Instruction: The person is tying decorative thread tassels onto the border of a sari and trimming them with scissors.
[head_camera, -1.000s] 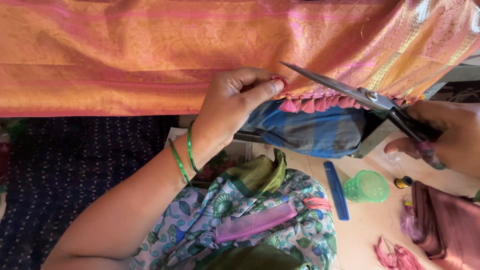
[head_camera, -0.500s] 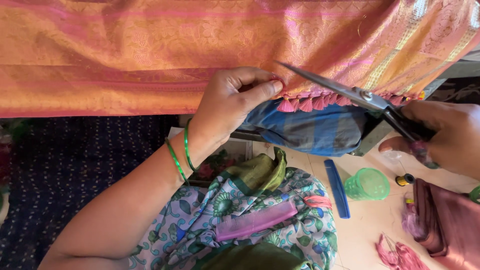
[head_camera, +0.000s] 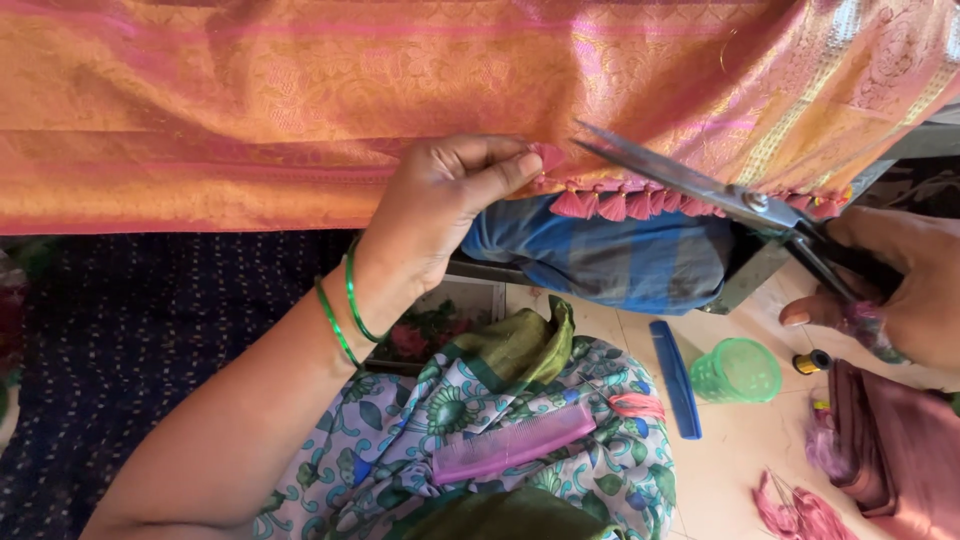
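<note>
Left hand (head_camera: 435, 215) grip pinched shut on pink tassel (head_camera: 549, 157) at centre; right hand (head_camera: 890, 290) grip closed around scissors (head_camera: 700, 183), blades slightly parted.

orange-pink woven cloth (head_camera: 300, 110) cut off by top and both side edges, right hand (head_camera: 890, 290) running off the right edge, its fingers hiding the scissors (head_camera: 720, 190) handles, maroon folded fabric (head_camera: 900, 450) cropped at the corner, left forearm leaving the bottom edge
</note>
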